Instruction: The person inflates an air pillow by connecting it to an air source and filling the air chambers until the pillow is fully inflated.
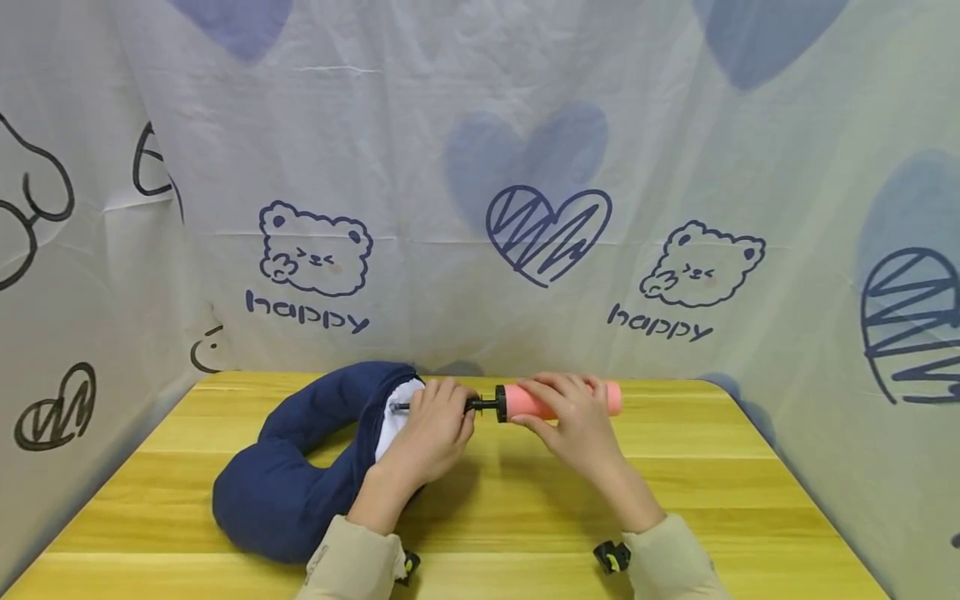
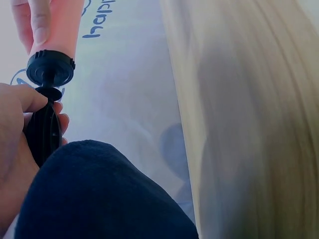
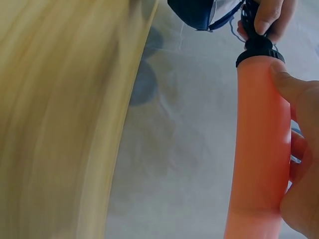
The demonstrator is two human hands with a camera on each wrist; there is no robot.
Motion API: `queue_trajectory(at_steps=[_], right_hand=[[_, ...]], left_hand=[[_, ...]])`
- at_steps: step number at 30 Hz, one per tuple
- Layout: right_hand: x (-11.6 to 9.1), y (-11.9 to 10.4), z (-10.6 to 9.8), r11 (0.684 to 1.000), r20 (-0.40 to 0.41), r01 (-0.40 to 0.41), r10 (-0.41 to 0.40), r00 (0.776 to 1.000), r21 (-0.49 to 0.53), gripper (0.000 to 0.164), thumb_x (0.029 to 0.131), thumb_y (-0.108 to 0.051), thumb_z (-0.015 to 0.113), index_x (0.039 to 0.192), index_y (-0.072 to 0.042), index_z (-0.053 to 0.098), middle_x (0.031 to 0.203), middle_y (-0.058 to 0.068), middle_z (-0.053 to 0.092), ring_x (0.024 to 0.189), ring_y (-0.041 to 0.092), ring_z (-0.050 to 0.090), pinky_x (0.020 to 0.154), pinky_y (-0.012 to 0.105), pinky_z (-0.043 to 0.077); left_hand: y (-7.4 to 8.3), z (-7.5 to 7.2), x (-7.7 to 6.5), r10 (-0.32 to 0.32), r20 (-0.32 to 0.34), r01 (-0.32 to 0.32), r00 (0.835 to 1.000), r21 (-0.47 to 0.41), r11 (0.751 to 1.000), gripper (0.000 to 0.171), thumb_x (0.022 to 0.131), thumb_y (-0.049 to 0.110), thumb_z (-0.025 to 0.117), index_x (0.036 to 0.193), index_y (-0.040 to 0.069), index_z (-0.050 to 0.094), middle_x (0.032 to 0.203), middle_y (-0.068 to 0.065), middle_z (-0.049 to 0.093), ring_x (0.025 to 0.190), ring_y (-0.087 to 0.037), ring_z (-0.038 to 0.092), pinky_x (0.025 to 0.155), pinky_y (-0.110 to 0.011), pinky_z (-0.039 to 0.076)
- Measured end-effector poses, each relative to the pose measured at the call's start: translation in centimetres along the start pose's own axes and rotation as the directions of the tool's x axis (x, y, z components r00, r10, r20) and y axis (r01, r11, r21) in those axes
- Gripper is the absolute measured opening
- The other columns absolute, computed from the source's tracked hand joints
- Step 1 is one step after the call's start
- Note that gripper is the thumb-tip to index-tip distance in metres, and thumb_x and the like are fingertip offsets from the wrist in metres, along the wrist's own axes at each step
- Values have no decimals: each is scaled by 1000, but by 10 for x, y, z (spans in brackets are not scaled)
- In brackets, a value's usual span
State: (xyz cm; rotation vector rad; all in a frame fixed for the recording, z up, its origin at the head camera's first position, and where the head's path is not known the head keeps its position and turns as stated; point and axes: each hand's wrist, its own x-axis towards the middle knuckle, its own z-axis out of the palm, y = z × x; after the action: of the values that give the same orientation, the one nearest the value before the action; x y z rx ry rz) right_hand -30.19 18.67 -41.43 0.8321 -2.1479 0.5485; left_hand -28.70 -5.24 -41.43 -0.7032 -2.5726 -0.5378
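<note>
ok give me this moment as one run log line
left hand: grips black pump grip | right hand: holds pink pump barrel | navy U-shaped pillow: on wood-grain table, white inside showing

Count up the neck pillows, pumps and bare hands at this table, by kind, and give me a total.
Neck pillow: 1, navy
Pump: 1, pink and black
Bare hands: 2, the left hand and the right hand
Total: 4

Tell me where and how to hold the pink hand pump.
Probably best round its cylindrical pink barrel, coming from the person's right: the barrel lies nearly level with its free end that way, while the left hand grips the black handle opposite.
</note>
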Motion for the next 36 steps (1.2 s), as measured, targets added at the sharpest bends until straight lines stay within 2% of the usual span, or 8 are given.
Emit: queue_trajectory(at_steps=[7,13,22,26,30,36], right_hand=[[1,7,-7,999,26,-33,34,999,-8,51,81,-32,89,126,-13,75,120,7,72,114,32,64,103,60,33],[2,16,-18,995,65,-94,93,994,13,51,82,-30,88,129,-14,73,125,7,70,120,32,61,108,62,28],[1,31,-26,993,38,-114,114,993,6,51,81,-26,89,128,-13,74,127,8,69,121,33,60,109,61,26],[2,26,-22,996,36,-93,93,995,3,51,81,-27,89,127,-13,74,124,8,70,119,32,61,107,63,27],[3,14,-11,1000,24,-26,26,999,-7,51,80,-31,89,126,-12,75,120,8,72,114,33,63,101,64,32],[2,-1,0,1000,-33,19,-20,999,-17,52,76,-31,91,122,-9,77,114,10,73,108,34,65,93,65,36]], left_hand=[[-4,-7,-1,-25,3,25,1000,-7,1000,25,107,18,53,127,5,62,120,-9,57,110,-30,45,91,-46,35],[-12,-13,-2,-43,6,43,999,-29,999,27,108,16,53,129,3,61,122,-11,55,110,-31,43,93,-48,32],[-21,-20,-4,-70,-36,69,997,-33,997,25,107,15,53,127,2,61,121,-11,55,109,-31,43,93,-49,31],[-17,-17,-2,-46,-22,45,999,-35,998,25,107,14,53,126,1,61,118,-12,55,108,-33,43,91,-50,32],[-11,-11,1,-13,11,13,1000,-33,999,24,107,13,50,125,2,60,118,-12,55,110,-33,43,90,-50,32],[-2,-4,2,-8,18,8,1000,-11,1000,22,107,14,51,122,4,62,115,-9,56,109,-31,44,87,-46,33]])
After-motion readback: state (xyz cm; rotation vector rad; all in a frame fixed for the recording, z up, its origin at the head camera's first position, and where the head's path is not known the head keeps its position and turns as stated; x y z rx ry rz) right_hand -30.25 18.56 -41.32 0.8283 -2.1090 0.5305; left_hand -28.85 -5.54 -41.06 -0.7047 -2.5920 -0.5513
